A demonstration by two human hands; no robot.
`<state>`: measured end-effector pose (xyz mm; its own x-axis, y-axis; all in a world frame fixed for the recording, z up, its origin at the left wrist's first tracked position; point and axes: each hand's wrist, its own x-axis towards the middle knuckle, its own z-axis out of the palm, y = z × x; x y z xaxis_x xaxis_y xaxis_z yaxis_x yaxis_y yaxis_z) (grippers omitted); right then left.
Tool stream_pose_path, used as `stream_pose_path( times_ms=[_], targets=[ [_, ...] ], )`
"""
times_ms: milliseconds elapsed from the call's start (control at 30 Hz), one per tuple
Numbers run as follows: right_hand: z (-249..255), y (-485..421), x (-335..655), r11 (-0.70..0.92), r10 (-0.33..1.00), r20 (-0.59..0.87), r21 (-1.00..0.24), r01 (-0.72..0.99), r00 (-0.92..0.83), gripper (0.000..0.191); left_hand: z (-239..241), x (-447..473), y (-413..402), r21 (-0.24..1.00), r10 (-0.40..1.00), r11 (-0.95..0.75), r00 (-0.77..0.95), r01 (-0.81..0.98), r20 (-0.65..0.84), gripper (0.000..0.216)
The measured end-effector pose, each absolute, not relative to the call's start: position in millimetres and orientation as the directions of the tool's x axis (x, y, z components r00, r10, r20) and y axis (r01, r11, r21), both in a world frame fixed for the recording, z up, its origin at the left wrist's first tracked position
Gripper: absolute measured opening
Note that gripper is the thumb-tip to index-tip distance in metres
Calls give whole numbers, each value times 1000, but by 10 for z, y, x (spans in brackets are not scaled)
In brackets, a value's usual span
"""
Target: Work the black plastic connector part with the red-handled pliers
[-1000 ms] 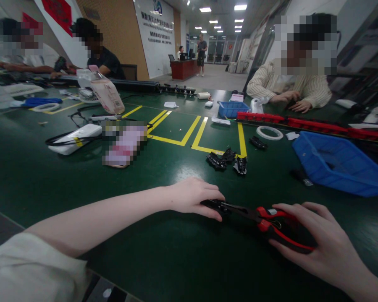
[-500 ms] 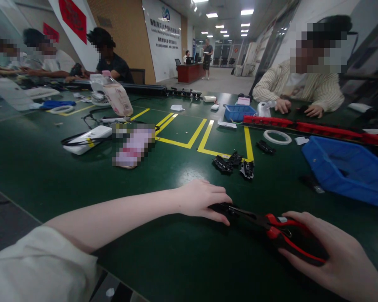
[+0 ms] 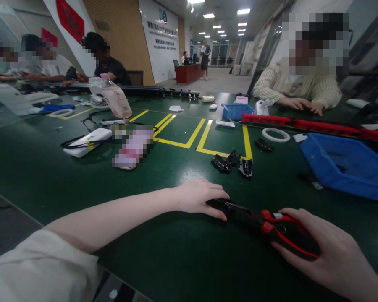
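My right hand (image 3: 327, 243) is wrapped round the red and black handles of a pair of long-nose pliers (image 3: 266, 222). The long jaws point left, towards my left hand (image 3: 204, 198). Between its thumb and fingers, my left hand pinches a small black part (image 3: 219, 204), mostly hidden by the fingers. The plier tips meet this part; whether they grip it I cannot tell. Beyond my hands, several black clip-like pieces (image 3: 222, 162) lie on the green table near a yellow tape outline (image 3: 225, 155).
To the right stands a large blue bin (image 3: 349, 172), with a white ring (image 3: 275, 134) and a long red strip (image 3: 302, 123) behind it. A phone (image 3: 134, 149), a white box-like device (image 3: 88, 142) and a bottle (image 3: 116, 98) are at left. A person (image 3: 299, 88) sits opposite.
My right hand and the pliers have shifted slightly left and up in view. My left hand keeps its pinch on the black part. The person opposite has brought their hands closer together.
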<state>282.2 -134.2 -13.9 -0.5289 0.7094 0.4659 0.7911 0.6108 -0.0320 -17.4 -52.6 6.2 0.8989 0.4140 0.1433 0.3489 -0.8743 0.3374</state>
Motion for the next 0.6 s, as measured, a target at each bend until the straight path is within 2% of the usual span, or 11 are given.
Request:
stream_pose_path(
  times_ms=[233, 400, 600],
  targets=[
    [-135, -1329, 2843, 619, 706, 455, -22, 785, -543, 50, 70, -168, -551, 303, 415, -882, 900, 361, 136, 44],
    [-132, -1298, 2903, 622, 706, 443, -14, 783, -553, 51, 51, -174, -552, 266, 376, -909, 908, 322, 186, 46],
    [-136, -1306, 2885, 561, 792, 363, -115, 819, -492, 52, 47, -171, -534, 271, 355, -915, 916, 300, 185, 46]
  ],
)
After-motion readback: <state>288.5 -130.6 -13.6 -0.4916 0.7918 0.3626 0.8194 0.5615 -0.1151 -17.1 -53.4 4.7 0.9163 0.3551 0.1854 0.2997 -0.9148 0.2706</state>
